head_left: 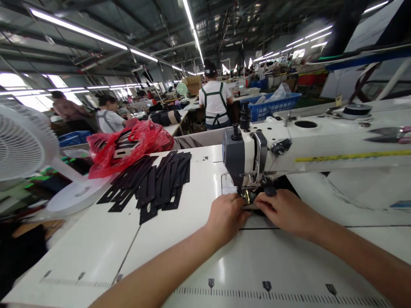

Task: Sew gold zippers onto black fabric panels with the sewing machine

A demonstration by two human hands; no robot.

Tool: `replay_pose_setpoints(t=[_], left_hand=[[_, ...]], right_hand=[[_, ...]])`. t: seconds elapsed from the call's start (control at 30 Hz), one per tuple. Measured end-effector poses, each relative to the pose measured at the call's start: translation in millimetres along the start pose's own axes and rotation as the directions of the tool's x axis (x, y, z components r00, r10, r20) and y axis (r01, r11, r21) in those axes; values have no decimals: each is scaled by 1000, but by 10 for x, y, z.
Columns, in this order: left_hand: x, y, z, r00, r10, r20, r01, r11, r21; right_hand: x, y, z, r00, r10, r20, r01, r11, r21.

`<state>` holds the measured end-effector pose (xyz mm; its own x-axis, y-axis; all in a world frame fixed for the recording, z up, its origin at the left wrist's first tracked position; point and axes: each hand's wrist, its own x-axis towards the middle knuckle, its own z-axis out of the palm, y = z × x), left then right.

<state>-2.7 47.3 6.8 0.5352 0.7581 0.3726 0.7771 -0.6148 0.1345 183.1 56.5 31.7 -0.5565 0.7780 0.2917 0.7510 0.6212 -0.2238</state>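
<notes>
Both hands are at the needle area of a white and grey sewing machine (pixel 236 158). My left hand (pixel 226 216) is closed, its fingers curled at the near left edge of a black fabric piece (pixel 288 185). On the other side, my right hand (pixel 285 211) pinches the same piece just right of the presser foot. A small gold-coloured strip (pixel 247 196) shows between the hands; I cannot tell whether it belongs to the fabric or the machine. My fingers and the machine head hide most of the fabric.
Left on the white table (pixel 180 256) lie several black slotted strips (pixel 160 184) beside a red plastic bag (pixel 128 143). A white fan (pixel 25 141) stands at the far left. Snips (pixel 390 134) rest on the machine arm. Beyond are a blue basket (pixel 272 107) and other people.
</notes>
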Motion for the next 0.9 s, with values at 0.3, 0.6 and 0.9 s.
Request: replay_pose_setpoints(t=[0.3, 0.6, 0.9], left_hand=[[-195, 130, 61, 972, 218, -93, -213, 975, 62], [-105, 62, 97, 963, 231, -140, -223, 972, 69], [-18, -70, 199, 979, 178, -102, -162, 976, 148]], right_hand=[[-467, -181, 439, 884, -358, -300, 225, 889, -398], [-385, -42, 528, 877, -352, -326, 213, 895, -393], [-184, -6, 534, 867, -310, -390, 168, 919, -358]])
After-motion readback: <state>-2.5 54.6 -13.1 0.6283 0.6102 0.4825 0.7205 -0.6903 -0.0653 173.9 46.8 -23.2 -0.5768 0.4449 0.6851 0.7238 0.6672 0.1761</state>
